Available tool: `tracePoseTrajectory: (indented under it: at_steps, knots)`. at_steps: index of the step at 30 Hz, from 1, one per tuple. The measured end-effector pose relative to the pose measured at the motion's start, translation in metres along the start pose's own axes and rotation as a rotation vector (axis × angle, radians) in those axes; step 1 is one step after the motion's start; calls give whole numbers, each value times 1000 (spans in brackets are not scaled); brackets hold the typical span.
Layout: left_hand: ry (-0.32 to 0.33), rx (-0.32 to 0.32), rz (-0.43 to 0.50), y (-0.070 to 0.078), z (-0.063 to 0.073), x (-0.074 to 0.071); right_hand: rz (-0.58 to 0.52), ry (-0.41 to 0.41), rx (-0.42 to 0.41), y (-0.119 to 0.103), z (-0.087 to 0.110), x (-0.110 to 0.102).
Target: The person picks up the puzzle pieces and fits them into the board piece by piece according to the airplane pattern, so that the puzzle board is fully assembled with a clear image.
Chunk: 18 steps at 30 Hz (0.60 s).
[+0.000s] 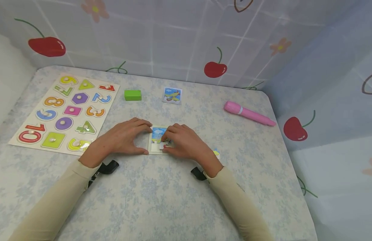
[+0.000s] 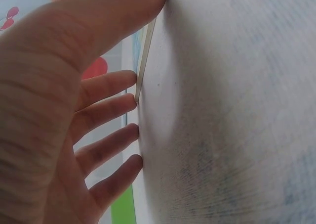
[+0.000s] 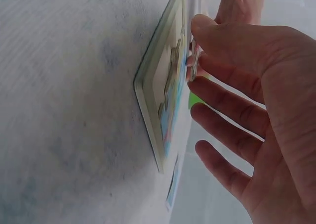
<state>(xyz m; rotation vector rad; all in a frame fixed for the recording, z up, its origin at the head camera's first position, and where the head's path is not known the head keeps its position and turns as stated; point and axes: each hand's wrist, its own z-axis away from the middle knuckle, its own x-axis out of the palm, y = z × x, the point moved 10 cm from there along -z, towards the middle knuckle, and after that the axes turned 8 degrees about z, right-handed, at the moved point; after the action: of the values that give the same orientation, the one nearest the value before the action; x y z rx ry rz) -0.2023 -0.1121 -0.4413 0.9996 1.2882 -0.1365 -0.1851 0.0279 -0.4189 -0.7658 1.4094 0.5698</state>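
A small jigsaw tray (image 1: 150,149) with a pale rim lies on the table between my hands, with blue sky pieces (image 1: 158,133) fitted in its upper part. My left hand (image 1: 125,137) rests at the tray's left side, thumb and fingertips spread along the edge. Over the tray's right part, my right hand (image 1: 186,142) pinches a jigsaw piece (image 3: 194,61) between thumb and fingers. That piece is tilted just above the tray, mostly covered by the fingers. Another loose piece (image 1: 216,154) with some yellow lies by my right wrist, partly hidden.
On the left lies a board of knobbed numbers and shapes (image 1: 50,126). Behind the tray are a green block (image 1: 132,95) and a square aeroplane picture (image 1: 172,96). A pink pen-shaped object (image 1: 249,114) lies at right. Patterned curtain (image 1: 174,40) borders the table's back edge.
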Motion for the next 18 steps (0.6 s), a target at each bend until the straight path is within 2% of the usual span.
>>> tracePoseTrajectory:
  at_steps: [8, 18]
  knots:
    - [1, 1, 8, 1, 0, -1, -1, 18, -53, -13, -12, 4]
    - [2, 7, 3, 1, 0, 0, 65, 15, -77, -25, -17, 8]
